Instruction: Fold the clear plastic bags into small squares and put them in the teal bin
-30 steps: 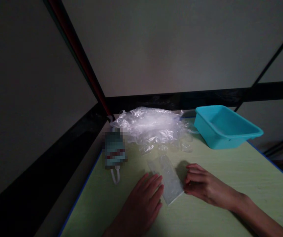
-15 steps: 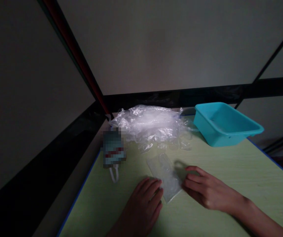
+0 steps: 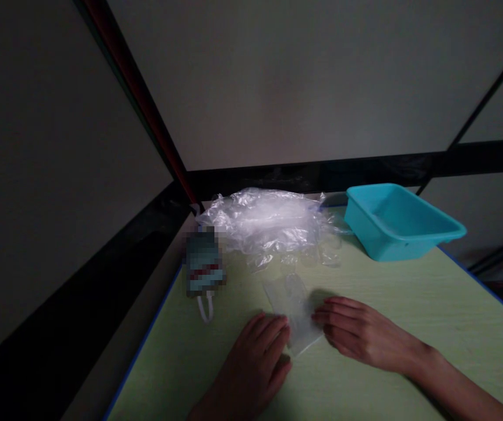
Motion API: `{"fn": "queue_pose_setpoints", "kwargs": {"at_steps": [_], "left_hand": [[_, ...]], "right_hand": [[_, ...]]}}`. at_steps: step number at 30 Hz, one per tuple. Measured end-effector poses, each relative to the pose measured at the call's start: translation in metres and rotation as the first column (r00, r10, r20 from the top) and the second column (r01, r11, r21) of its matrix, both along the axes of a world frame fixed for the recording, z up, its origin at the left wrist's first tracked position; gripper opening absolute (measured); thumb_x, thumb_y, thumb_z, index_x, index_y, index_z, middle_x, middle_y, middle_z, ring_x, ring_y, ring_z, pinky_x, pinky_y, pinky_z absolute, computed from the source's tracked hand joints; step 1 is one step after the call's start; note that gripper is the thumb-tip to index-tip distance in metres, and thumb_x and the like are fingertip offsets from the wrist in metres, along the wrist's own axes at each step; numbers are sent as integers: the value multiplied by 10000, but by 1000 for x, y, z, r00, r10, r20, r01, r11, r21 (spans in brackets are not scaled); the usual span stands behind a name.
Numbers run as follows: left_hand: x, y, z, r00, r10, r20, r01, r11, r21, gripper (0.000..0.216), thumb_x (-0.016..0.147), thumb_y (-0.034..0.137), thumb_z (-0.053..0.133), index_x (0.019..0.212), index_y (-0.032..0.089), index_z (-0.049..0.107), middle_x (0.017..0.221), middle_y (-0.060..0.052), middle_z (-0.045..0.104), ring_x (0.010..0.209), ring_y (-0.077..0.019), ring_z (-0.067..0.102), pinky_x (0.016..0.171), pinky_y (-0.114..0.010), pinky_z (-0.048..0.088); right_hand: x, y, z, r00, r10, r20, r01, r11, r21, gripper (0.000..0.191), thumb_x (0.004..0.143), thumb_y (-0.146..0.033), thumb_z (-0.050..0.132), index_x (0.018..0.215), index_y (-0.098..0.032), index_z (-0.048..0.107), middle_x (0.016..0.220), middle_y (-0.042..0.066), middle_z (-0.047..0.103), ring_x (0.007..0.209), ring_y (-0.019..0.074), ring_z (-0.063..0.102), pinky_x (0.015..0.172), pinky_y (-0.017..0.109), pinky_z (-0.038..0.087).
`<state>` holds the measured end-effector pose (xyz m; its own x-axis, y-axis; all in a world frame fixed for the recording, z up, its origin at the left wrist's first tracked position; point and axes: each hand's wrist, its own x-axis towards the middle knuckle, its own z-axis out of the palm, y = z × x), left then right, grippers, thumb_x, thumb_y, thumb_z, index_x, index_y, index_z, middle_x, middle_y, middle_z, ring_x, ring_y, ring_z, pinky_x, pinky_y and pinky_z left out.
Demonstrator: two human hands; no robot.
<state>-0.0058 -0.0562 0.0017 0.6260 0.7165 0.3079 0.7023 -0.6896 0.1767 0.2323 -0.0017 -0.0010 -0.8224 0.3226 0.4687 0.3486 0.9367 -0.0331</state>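
A small clear plastic bag (image 3: 297, 310) lies flat on the light green table, between my two hands. My left hand (image 3: 255, 356) rests at its left edge, fingertips touching the plastic and thumb set apart. Over the bag's right edge reaches my right hand (image 3: 356, 330), its fingers stretched out and the tips on or just above the plastic. Neither hand is wrapped around anything. Beyond the bag lies a crumpled heap of clear plastic (image 3: 273, 222).
At the back right of the table (image 3: 409, 310) stands a turquoise plastic basin (image 3: 402, 225). A pixelated item (image 3: 205, 263) with a white loop sits at the left edge. Walls close in the table behind and on the left.
My right hand has moved a little left over the bag, and its fingers have straightened. My left thumb has shifted slightly; the left hand otherwise stays put.
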Motion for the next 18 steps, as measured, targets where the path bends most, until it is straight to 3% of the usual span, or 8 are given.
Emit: {"fn": "queue_pose_setpoints", "kwargs": {"at_steps": [4, 10, 18], "left_hand": [[4, 2, -6, 999, 32, -1, -32, 999, 28, 342, 821, 225, 495, 1142, 110, 488, 1126, -113, 582, 1034, -227, 527, 914, -417, 429], [12, 4, -17, 998, 49, -39, -41, 980, 194, 302, 886, 84, 301, 1073, 93, 538, 990, -100, 629, 900, -200, 569, 826, -351, 466], [12, 5, -18, 998, 57, 32, -63, 975, 213, 334, 925, 140, 257, 1007, 104, 579, 950, -79, 638, 862, -184, 572, 794, -314, 483]], "right_hand": [[-1, -3, 5, 999, -10, -31, 7, 996, -87, 223, 863, -117, 410, 934, -121, 621, 988, 72, 672, 926, 193, 590, 830, 338, 475], [-1, -4, 8, 1000, -8, -12, 7, 991, -133, 233, 859, -127, 409, 941, -126, 627, 978, 84, 677, 914, 203, 596, 795, 354, 482], [7, 0, 9, 997, 22, 76, -9, 986, -166, 222, 847, -174, 438, 979, -119, 608, 1059, 117, 643, 965, 211, 578, 839, 372, 459]]}}
